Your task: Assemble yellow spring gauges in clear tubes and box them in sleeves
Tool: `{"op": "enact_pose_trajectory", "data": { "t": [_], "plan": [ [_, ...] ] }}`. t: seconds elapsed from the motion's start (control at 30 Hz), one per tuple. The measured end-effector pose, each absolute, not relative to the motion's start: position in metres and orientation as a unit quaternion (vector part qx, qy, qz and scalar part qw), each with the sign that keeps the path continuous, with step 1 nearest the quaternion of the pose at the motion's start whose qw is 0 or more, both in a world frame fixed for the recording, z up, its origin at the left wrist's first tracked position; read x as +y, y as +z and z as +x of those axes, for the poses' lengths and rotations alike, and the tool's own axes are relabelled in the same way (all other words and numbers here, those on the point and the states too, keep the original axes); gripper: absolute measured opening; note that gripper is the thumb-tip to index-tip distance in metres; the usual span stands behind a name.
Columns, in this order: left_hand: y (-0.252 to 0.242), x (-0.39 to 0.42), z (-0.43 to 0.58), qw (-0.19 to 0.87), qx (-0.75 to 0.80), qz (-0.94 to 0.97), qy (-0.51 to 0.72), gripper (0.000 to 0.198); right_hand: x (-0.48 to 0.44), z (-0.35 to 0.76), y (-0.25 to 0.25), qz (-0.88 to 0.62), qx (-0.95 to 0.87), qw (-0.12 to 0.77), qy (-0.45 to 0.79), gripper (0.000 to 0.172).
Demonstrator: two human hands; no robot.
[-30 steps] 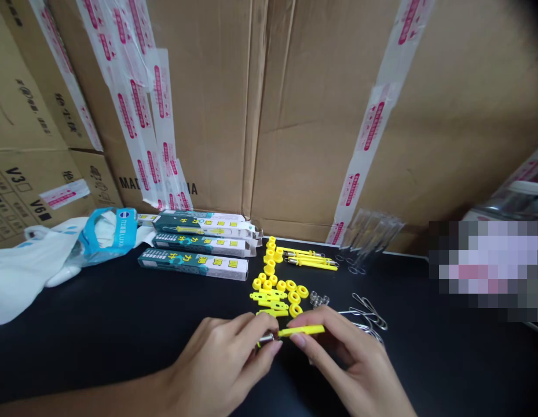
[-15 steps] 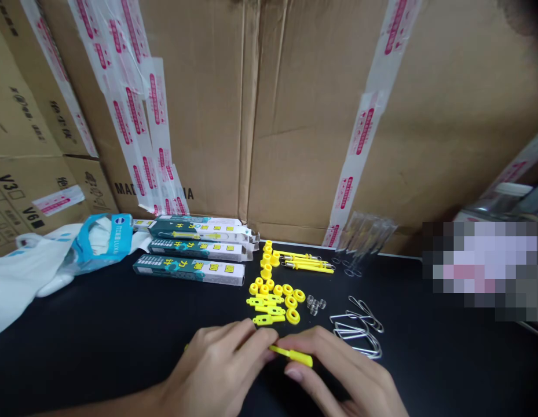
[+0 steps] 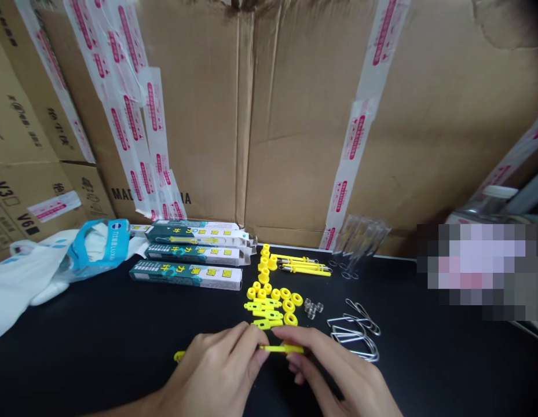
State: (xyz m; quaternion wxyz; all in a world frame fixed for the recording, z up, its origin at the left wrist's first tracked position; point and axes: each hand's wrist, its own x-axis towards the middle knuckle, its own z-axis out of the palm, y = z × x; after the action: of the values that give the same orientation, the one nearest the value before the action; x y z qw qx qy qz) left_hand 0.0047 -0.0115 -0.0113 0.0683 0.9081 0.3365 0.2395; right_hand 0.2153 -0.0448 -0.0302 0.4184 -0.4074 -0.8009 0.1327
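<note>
Holding a yellow plastic rod [image 3: 281, 348], left grip [image 3: 214, 370] and right grip [image 3: 333, 370] both clamped on it; steady alignment judged needed next.

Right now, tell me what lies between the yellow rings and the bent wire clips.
In the head view, small metal coil springs lie between the yellow rings and the wire clips.

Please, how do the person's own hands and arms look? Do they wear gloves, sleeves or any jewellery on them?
The left hand and the right hand are both bare, with no gloves, and no ring, watch or bracelet shows. The left forearm is bare too, with no sleeve in view. No cables or markings show.
</note>
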Motion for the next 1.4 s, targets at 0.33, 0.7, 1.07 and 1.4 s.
{"op": "enact_pose_trajectory", "data": {
  "t": [0.33,0.7,1.07,1.4],
  "plan": [
    [-0.018,-0.011,0.004,0.086,0.355,0.901,0.236,0.028,-0.043,0.217,-0.028,-0.453,-0.759,0.417,0.212,0.034],
    [-0.017,-0.009,0.003,0.071,0.370,0.898,0.226,0.029,-0.012,0.266,-0.009,-0.549,-0.738,0.392,0.011,0.035],
    [-0.017,-0.009,0.004,0.088,0.364,0.900,0.223,0.029,0.003,0.280,-0.024,-0.584,-0.752,0.305,0.014,0.011],
    [-0.020,-0.010,0.002,0.094,0.368,0.899,0.218,0.027,-0.016,0.258,0.001,-0.560,-0.739,0.356,0.115,0.011]
  ]
}}
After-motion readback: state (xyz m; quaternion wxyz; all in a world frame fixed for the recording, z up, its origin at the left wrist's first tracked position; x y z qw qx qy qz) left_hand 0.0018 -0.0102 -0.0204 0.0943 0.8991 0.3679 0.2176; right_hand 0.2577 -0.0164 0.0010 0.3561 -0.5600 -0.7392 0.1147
